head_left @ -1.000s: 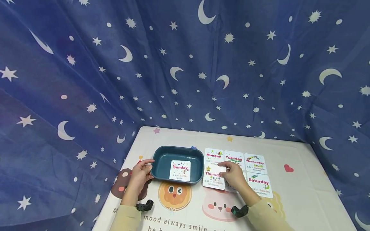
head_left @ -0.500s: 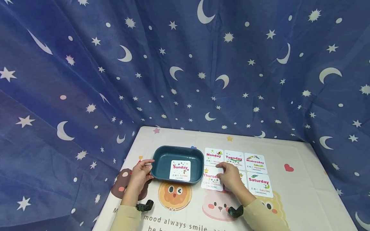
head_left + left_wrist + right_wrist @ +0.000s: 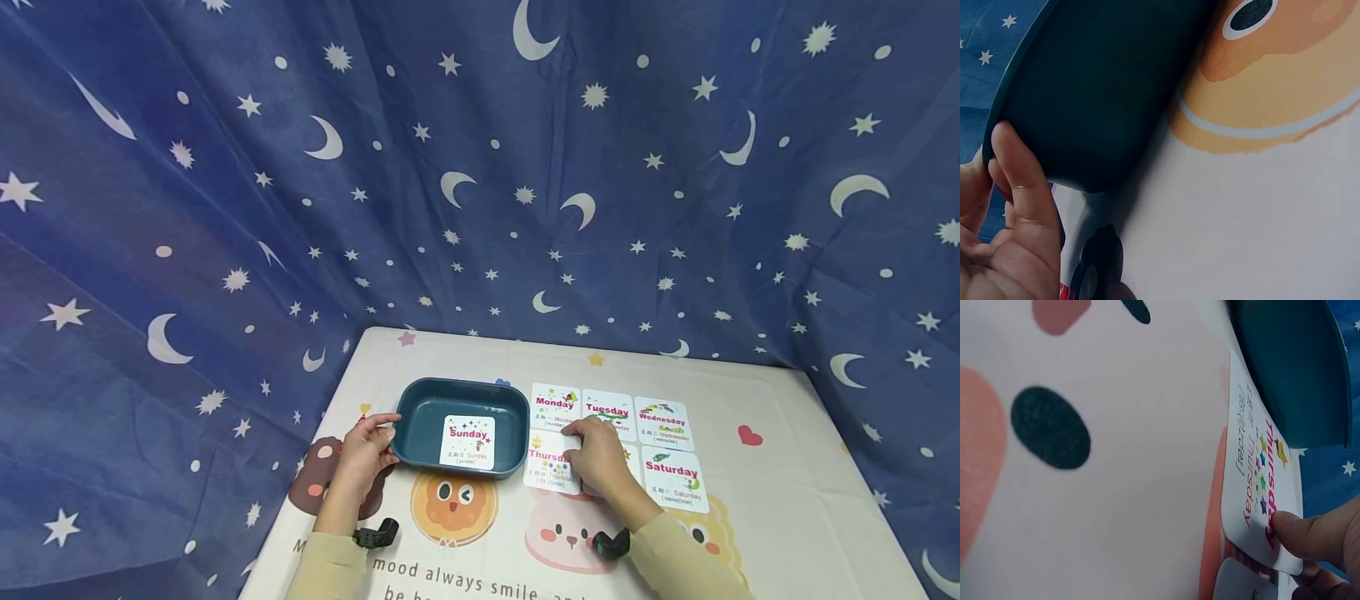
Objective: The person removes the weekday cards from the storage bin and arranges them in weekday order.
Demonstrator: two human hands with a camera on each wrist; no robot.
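At the left end of a dark teal plastic box (image 3: 411,408), my left hand (image 3: 363,450) grips the rim, thumb against the outer wall in the left wrist view. A white Sunday card (image 3: 467,446) lies inside the box. My right hand (image 3: 603,458) pinches the right edge of the Thursday card (image 3: 550,477), thumb on its printed face and fingers at its edge, partly hidden. The card lies just right of the box, below the Monday card (image 3: 555,404). Beneath the right hand, another card (image 3: 632,458) is mostly covered.
The Tuesday card (image 3: 606,407), Wednesday card (image 3: 663,423) and Saturday card (image 3: 673,482) lie to the right in two rows. A printed cloth (image 3: 765,508) covers the table. Behind it hangs a blue curtain (image 3: 480,250) with moons and stars.
The right hand has brought the Thursday card slightly left and down, off the Monday card's lower edge, and uncovered part of the card behind. The left hand and box stay put.
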